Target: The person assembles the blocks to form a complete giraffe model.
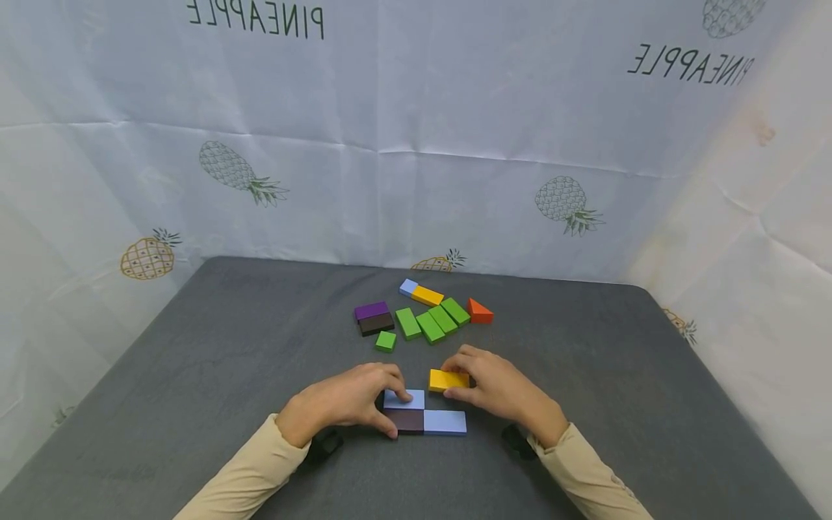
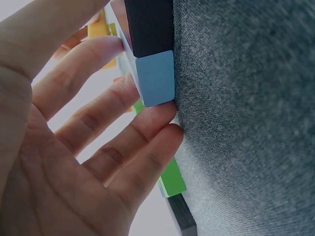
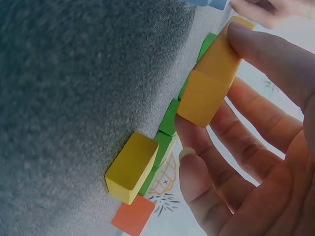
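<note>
My left hand is at the left end of a flat group of blocks, its index finger on top of a light blue block and its thumb at the near side of a dark brown block. In the left wrist view the other fingertips curve around the end of the light blue block. Right of the brown one lies another light blue block. Between thumb and fingers, my right hand pinches a yellow block, close behind the group. The right wrist view shows a second yellow block on the cloth, beneath that hand.
Farther back lie several green blocks, a small green block, a purple block, a black block, an orange triangle, and a small light blue piece against a yellow block. A pineapple-print curtain hangs behind the grey table.
</note>
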Motion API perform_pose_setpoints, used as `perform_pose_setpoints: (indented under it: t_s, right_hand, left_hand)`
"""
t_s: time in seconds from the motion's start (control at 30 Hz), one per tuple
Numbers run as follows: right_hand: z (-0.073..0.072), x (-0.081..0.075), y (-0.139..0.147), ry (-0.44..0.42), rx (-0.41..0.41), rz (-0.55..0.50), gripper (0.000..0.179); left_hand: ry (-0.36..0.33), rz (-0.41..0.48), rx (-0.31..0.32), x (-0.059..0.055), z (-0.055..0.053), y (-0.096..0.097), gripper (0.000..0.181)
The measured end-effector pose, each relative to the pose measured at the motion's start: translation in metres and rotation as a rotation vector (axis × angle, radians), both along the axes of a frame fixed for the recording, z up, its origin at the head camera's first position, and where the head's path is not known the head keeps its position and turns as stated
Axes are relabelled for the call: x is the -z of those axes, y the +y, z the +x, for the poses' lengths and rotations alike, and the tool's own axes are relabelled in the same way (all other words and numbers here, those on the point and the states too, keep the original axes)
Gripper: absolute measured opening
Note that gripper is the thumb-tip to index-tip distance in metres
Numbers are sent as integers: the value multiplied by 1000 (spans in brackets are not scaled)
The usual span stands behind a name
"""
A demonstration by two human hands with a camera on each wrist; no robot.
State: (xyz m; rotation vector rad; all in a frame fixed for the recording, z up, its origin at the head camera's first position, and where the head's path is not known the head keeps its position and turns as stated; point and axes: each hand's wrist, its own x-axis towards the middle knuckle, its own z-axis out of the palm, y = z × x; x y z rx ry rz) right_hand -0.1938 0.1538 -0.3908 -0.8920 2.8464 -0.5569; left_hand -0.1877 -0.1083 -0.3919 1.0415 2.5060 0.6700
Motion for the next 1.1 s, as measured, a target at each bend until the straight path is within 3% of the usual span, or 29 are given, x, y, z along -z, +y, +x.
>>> perform_pose_setpoints:
  t_s: [0.77,1.1]
  right_hand:
    - [2,4,2,-74,-92,-3,23]
    - [3,3,1,-147,-153,-67,37]
  left_hand:
    - [19,9,2,1,1,-1,42]
    - [8,6,0,2,0,-1,42]
